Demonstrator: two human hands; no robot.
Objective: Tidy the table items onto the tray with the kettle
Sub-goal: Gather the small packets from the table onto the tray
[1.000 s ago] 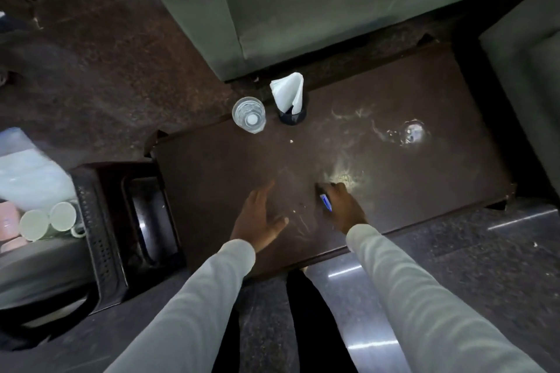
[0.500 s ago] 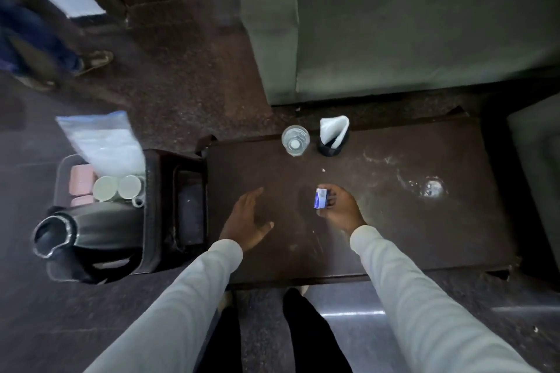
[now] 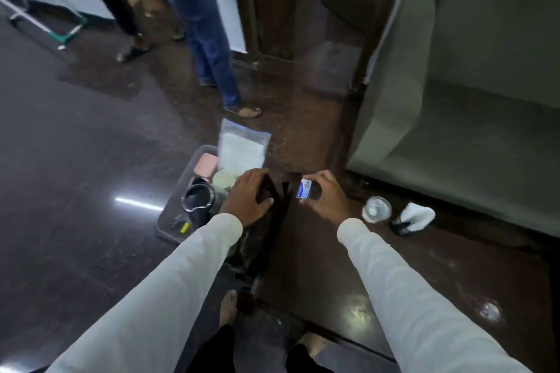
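My right hand (image 3: 325, 200) holds a small blue and white box (image 3: 304, 188) above the left end of the dark table (image 3: 333, 266). My left hand (image 3: 247, 197) hovers with fingers spread over the dark stand beside the table, holding nothing. To its left the grey tray (image 3: 169, 227) carries a steel kettle (image 3: 200, 201), a pale cup (image 3: 223, 178), a pink item (image 3: 206, 164) and a clear bag of white powder (image 3: 242, 147). A clear glass (image 3: 376, 209) and a dark holder with a white napkin (image 3: 413, 218) stand at the table's far edge.
A green sofa (image 3: 472, 94) runs behind the table on the right. Two people's legs (image 3: 209, 48) stand on the dark floor beyond the tray, near a wooden door frame (image 3: 266, 3). My own foot (image 3: 228, 306) shows below the stand.
My right hand lifted the small box off the table and carried it left toward the tray. My left hand moved left over the stand. The view swung up and left.
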